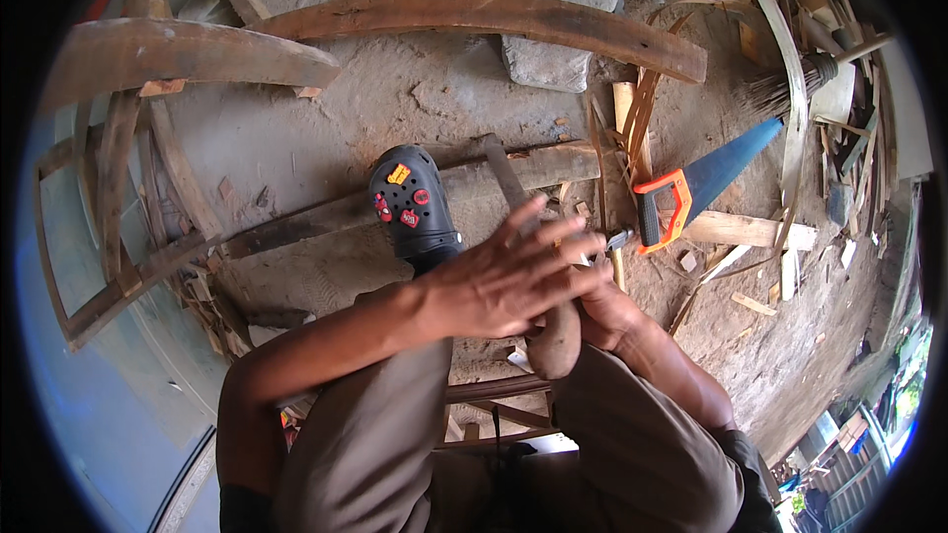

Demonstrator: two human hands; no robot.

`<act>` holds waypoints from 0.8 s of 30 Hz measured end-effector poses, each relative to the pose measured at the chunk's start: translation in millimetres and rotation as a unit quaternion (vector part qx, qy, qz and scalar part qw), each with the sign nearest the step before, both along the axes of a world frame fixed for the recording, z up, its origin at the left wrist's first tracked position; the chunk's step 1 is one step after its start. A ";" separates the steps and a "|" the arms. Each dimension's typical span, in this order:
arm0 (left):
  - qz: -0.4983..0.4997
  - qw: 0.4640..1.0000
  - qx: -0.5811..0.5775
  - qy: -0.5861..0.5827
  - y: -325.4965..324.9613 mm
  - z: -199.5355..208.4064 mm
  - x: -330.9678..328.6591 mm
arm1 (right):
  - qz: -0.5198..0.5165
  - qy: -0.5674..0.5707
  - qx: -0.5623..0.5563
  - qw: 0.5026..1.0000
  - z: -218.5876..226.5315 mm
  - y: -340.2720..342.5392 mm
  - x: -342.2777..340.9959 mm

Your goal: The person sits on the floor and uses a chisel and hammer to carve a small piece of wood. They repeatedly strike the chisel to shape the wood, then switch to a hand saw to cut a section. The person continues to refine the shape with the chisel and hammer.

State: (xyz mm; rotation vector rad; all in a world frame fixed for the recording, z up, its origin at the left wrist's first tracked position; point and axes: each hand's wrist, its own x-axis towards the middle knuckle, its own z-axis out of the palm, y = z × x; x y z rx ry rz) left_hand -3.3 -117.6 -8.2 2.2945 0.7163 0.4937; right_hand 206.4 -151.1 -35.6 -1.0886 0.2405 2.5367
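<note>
My left hand [509,276] is stretched over a long tool, its fingers spread and slightly blurred. The tool has a rounded wooden handle [556,347] between my knees and a narrow dark shaft [506,173] pointing away from me. My right hand [610,311] is closed against the handle's right side, its fingers partly hidden behind my left hand. Just beyond the right hand lies a small metal piece [619,239], too covered to name. A handsaw [726,173] with a blue blade and an orange and black handle lies to its right.
Beyond my foot in its dark clog [410,202], a long beam [533,166] crosses the dirt floor. Curved wooden pieces [484,15] and a grey stone block [558,30] are farther off. A wooden frame [79,326] stands left; a broom [790,84] and scrap wood lie right.
</note>
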 end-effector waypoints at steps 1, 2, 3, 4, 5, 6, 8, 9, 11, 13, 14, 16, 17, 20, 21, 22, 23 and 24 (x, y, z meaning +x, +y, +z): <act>0.016 0.998 -0.059 -0.006 4.0 -1.2 -6.6 | 0.010 -0.006 0.012 1.000 -0.9 -1.1 3.8; 0.034 0.998 -0.052 0.013 11.3 -4.5 -18.5 | 0.016 -0.028 0.030 0.999 0.9 -1.2 10.2; 0.058 0.998 -0.021 0.028 17.9 -7.3 -36.0 | 0.030 -0.050 0.051 0.997 2.5 0.2 16.2; 0.110 0.994 -0.018 -0.006 24.5 -13.2 -49.8 | 0.071 -0.133 0.130 0.980 6.5 -0.2 22.0; 0.173 0.984 -0.033 -0.033 29.8 -22.3 -59.7 | 0.109 -0.206 0.193 0.953 9.6 1.2 27.7; 0.228 0.972 -0.057 -0.003 36.7 -35.7 -64.0 | 0.084 -0.226 0.226 0.944 14.3 0.3 32.7; 0.271 0.948 -0.082 0.143 44.9 -63.0 -62.8 | 0.033 -0.306 0.239 0.921 21.0 -0.3 40.2; 0.248 0.931 -0.078 0.255 46.4 -76.3 -57.1 | 0.064 -0.371 0.320 0.869 22.7 0.6 43.8; 0.220 0.892 -0.111 0.378 50.0 -102.9 -39.7 | 0.066 -0.454 0.377 0.805 22.4 0.3 48.2; 0.218 0.877 -0.183 0.387 52.9 -124.9 -22.3 | 0.082 -0.535 0.428 0.724 15.7 0.5 53.4; 0.222 0.875 -0.209 0.376 52.0 -131.7 -21.4 | 0.101 -0.584 0.465 0.658 10.1 0.9 57.1; 0.237 0.877 -0.258 0.329 47.6 -141.1 -20.9 | 0.119 -0.650 0.487 0.572 -4.7 1.0 70.0; 0.239 0.887 -0.231 0.319 45.2 -143.9 -22.0 | 0.101 -0.665 0.496 0.549 -13.6 0.0 78.8; 0.247 0.893 -0.187 0.325 40.6 -147.6 -26.3 | 0.097 -0.729 0.489 0.469 -47.0 -5.5 113.5; 0.242 0.894 -0.191 0.324 41.0 -148.3 -27.1 | 0.113 -0.755 0.467 0.446 -59.4 -9.0 127.3; 0.238 0.901 -0.189 0.310 41.6 -149.0 -27.1 | 0.086 -0.765 0.493 0.406 -72.7 -12.4 141.0; 0.237 0.898 -0.190 0.317 41.7 -149.5 -26.6 | 0.062 -0.771 0.450 0.447 -87.8 -14.8 153.3; 0.234 0.901 -0.187 0.314 42.1 -150.0 -25.5 | 0.058 -0.782 0.435 0.443 -101.2 -18.5 165.1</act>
